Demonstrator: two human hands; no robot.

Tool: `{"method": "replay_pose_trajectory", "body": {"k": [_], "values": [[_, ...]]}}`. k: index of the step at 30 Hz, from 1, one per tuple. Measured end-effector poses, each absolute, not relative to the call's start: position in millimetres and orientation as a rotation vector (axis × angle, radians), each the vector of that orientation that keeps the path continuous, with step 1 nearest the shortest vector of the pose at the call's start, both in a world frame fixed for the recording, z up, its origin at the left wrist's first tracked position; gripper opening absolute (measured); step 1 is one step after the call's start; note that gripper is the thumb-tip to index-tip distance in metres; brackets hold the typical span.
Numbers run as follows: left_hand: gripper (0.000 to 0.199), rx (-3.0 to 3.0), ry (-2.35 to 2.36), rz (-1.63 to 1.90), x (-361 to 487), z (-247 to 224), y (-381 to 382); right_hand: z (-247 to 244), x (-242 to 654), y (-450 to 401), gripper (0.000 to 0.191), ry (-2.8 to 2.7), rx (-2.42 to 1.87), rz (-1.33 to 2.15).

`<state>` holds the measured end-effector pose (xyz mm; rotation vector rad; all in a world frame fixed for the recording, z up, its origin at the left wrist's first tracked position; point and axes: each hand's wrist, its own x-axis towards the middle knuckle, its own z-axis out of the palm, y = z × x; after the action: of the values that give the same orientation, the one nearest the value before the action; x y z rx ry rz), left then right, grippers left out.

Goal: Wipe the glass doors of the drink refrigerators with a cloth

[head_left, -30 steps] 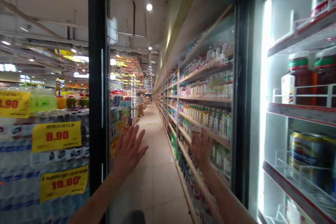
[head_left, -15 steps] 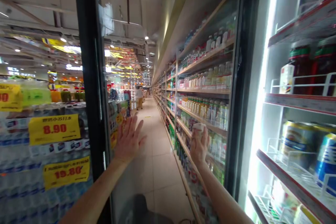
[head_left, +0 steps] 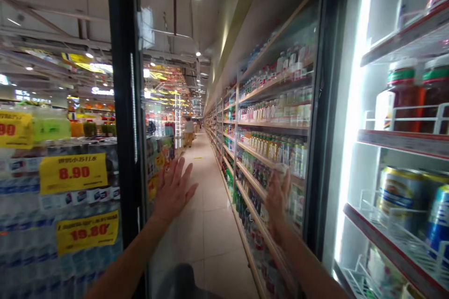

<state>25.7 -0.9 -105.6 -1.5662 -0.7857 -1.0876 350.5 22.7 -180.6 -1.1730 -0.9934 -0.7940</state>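
A glass door (head_left: pixel 124 117) with a black frame stands swung open in front of me, its pane clear enough to see the aisle through. My left hand (head_left: pixel 174 191) lies against the pane on the left, palm forward and fingers spread. Toward the door's right side, my right hand (head_left: pixel 277 198) is at the glass, smeared by motion. A white cloth (head_left: pixel 279 167) shows at its fingertips; most of it is hidden by the fingers.
To the right is a lit cooler with wire-edged shelves (head_left: pixel 403 138), holding bottles (head_left: pixel 401 84) and cans (head_left: pixel 400 191). At left, stacked drink packs carry yellow price signs (head_left: pixel 73 173). Beyond the pane, long bottle shelves (head_left: pixel 273 124) line a tiled aisle (head_left: pixel 213 224); a person (head_left: pixel 188 131) stands far off.
My right hand has moved a little right and slightly downward across the glass with the white cloth. My left hand stays spread on the pane. The view has shifted slightly.
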Motion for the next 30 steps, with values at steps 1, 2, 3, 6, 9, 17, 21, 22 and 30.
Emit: {"method": "replay_pose_trajectory", "body": {"k": [1,2,3,6,9,17,21,22,30], "values": [[0.073,-1.562,-0.779,-1.087,26,-106,-1,-174,367,26,0.047,-0.849,-1.215,-0.714],[0.073,-1.56,-0.776,-1.092,26,-106,-1,-168,376,29,0.049,-0.731,-1.228,-0.66],[0.073,-1.565,-0.778,-1.104,27,-106,-2,-162,377,30,0.05,-0.661,-1.222,-0.637],[0.072,-1.6,-0.803,-1.143,28,-107,-3,-151,344,26,0.049,-0.847,-1.165,-0.727],[0.069,-1.614,-0.821,-1.147,28,-108,-3,-147,310,19,0.042,-1.417,-1.013,-0.943],[0.069,-1.576,-0.778,-1.136,28,-105,-6,-90,404,24,0.052,-0.753,-1.234,-0.668],[0.069,-1.552,-0.768,-1.127,28,-105,-5,-89,345,19,0.045,-1.093,-1.123,-0.832],[0.068,-1.551,-0.768,-1.126,27,-105,-5,-95,323,15,0.042,-1.296,-1.044,-0.933],[0.061,-1.578,-0.796,-1.166,27,-108,-5,-94,333,22,0.042,-1.118,-0.988,-0.953]]}}
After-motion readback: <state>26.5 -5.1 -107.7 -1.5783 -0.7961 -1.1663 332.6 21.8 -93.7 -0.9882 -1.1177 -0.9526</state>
